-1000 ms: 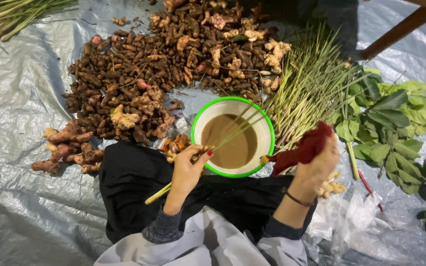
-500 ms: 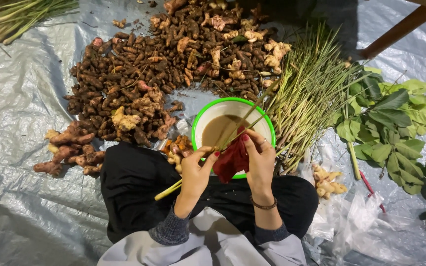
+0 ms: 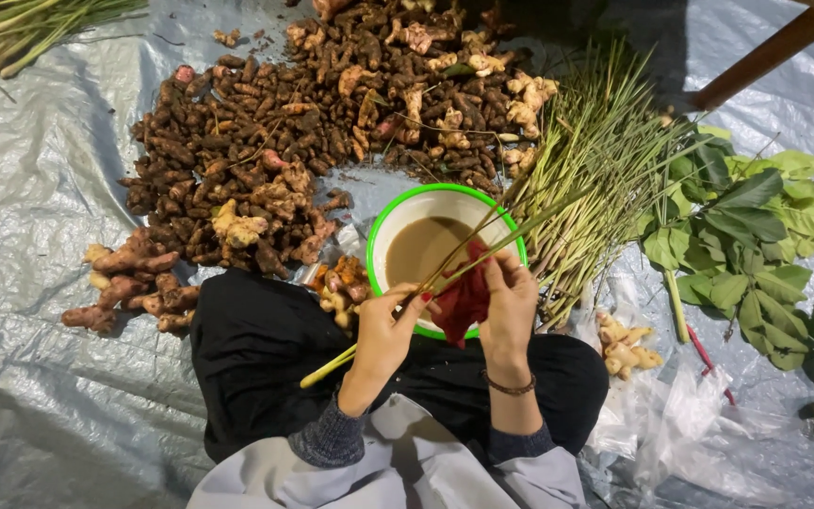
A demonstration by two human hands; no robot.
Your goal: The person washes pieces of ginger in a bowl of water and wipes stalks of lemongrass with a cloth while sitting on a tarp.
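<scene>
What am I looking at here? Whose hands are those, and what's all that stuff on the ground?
The camera sits on a person's head and looks down, so you see their own two hands. The left hand holds a lemongrass stalk. The right hand presses a red cloth around it, over a green-rimmed bowl of brown water. All around, on a silver plastic sheet, lie a big pile of brown roots, more lemongrass and green leaves.

We see brown root heap at tarp top | green leaves right edge | pale ginger pieces lower right | clear plastic bag
</scene>
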